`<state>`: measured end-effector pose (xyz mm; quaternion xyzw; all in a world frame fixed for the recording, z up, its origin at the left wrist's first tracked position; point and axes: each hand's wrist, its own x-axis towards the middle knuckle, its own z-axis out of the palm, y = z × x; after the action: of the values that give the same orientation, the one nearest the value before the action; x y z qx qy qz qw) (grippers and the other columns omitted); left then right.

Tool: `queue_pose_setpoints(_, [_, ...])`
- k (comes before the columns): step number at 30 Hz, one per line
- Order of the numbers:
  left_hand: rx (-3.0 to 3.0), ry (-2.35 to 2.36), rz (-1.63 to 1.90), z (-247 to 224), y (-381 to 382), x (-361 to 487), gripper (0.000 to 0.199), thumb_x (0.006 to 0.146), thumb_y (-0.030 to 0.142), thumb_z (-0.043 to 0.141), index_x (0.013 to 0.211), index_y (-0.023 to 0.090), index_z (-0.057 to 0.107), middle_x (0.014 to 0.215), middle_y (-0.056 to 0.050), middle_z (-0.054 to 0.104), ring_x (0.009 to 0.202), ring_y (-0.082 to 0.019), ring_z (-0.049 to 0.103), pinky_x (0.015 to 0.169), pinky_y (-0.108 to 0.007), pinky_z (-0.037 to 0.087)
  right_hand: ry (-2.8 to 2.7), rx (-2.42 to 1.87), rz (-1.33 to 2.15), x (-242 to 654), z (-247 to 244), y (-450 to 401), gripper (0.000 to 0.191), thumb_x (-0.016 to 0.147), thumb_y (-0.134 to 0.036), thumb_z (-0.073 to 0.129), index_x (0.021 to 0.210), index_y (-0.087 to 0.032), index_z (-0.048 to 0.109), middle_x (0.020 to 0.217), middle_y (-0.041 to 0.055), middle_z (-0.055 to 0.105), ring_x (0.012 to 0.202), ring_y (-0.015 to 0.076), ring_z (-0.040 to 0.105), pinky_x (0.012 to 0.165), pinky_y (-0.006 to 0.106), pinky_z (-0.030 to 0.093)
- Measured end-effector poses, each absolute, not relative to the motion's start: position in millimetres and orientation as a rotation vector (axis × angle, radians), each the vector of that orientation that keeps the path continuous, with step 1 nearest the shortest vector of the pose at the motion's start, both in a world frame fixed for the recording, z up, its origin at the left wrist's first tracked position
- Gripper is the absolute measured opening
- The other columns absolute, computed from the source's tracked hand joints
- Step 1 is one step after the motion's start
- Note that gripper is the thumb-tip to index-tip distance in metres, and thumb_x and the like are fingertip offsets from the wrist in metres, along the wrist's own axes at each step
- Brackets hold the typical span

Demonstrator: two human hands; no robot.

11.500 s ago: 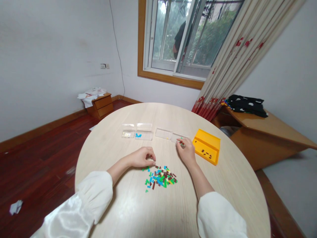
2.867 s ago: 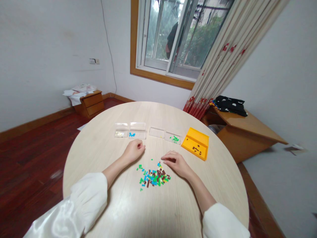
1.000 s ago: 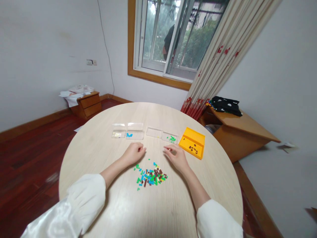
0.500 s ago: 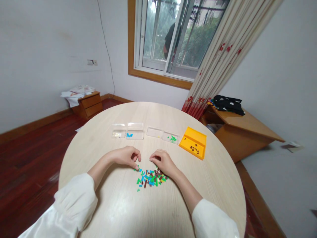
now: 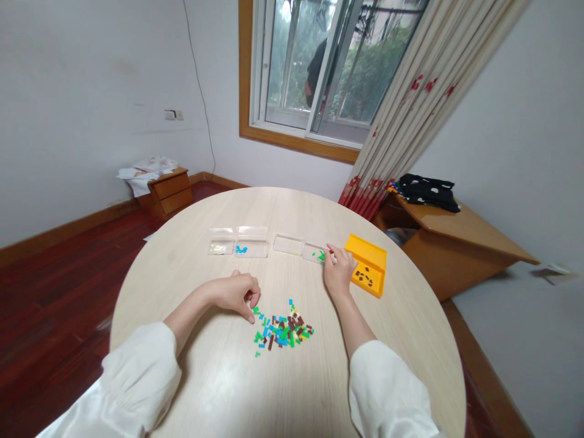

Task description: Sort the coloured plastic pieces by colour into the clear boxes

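A loose pile of small toy bricks (image 5: pixel 285 333) in brown, green, blue and yellow lies on the round table. At its left edge hovers my left hand (image 5: pixel 235 296), thumb and forefinger apart and nothing visible between them. My right hand (image 5: pixel 340 269) is over the right end of a clear plastic box (image 5: pixel 311 258) that holds several green bricks (image 5: pixel 321 255). Its fingers are pinched together; whatever they hold is too small to make out. Beside this hand, partly covered by it, an open yellow case (image 5: pixel 367 248) contains several brown bricks (image 5: pixel 365 277).
Left of the green bricks' box stands another clear box (image 5: pixel 287 245) with a yellow speck inside. Farther left are a clear box (image 5: pixel 255 250) with blue bricks and one (image 5: pixel 221 247) with pale pieces. The round table (image 5: pixel 219 377) fills the foreground.
My right hand has moved from the brick pile, forward and right, to the box of green bricks. A blue brick now shows at the pile's far edge. My left hand has hardly moved.
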<state>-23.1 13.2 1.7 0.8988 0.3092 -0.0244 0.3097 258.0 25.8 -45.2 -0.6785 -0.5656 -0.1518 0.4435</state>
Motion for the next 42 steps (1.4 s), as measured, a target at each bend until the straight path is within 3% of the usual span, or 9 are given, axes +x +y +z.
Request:
queue_pose_setpoints(11, [2.272,0.773,-0.002,-3,18,-25,0.03,0.057,0.047,0.074,0.057,0.018,0.066,0.064,0.002,0.057,0.064,-0.011,0.049,0.079,-0.03,0.031,-1.401,-1.654,-0.327,258,-46,25,0.034,0.089,-0.035,0.039,0.095,-0.016,0.067,0.08,0.0085,0.065,0.078,0.0222,0.05,0.073,0.034,0.029])
queue_pose_setpoints(17, [2.187,0.682,0.041,-9,25,-32,0.022,0.059,0.041,0.073,0.065,0.02,0.07,0.065,0.001,0.058,0.063,-0.012,0.049,0.063,-0.022,0.035,-1.413,-1.613,-0.294,258,-47,25,0.032,0.088,-0.035,0.04,0.094,-0.017,0.066,0.079,0.0078,0.064,0.077,0.0219,0.05,0.073,0.034,0.03])
queue_pose_setpoints(25, [2.08,0.686,0.11,-13,26,-33,0.011,0.063,0.027,0.068,0.064,0.016,0.069,0.063,0.0,0.057,0.06,-0.01,0.048,0.058,-0.022,0.036,-1.418,-1.604,-0.287,259,-48,26,0.031,0.088,-0.033,0.042,0.093,-0.015,0.066,0.079,0.0083,0.064,0.077,0.0214,0.052,0.073,0.034,0.031])
queue_pose_setpoints(35, [1.603,1.067,0.739,-18,36,-19,0.023,0.06,0.033,0.066,0.061,0.011,0.063,0.051,-0.001,0.054,0.049,-0.008,0.042,0.048,-0.023,0.031,-1.563,-1.488,-0.252,248,-49,24,0.027,0.088,-0.031,0.042,0.09,-0.017,0.066,0.083,0.0081,0.065,0.082,0.0216,0.052,0.074,0.033,0.034])
queue_pose_setpoints(42, [1.463,1.125,0.86,-18,36,-19,0.027,0.058,0.037,0.068,0.056,0.011,0.059,0.048,0.001,0.051,0.045,-0.006,0.04,0.044,-0.022,0.028,-1.544,-1.486,-0.226,247,-48,23,0.027,0.088,-0.03,0.042,0.088,-0.018,0.066,0.082,0.0083,0.066,0.082,0.022,0.053,0.074,0.034,0.035])
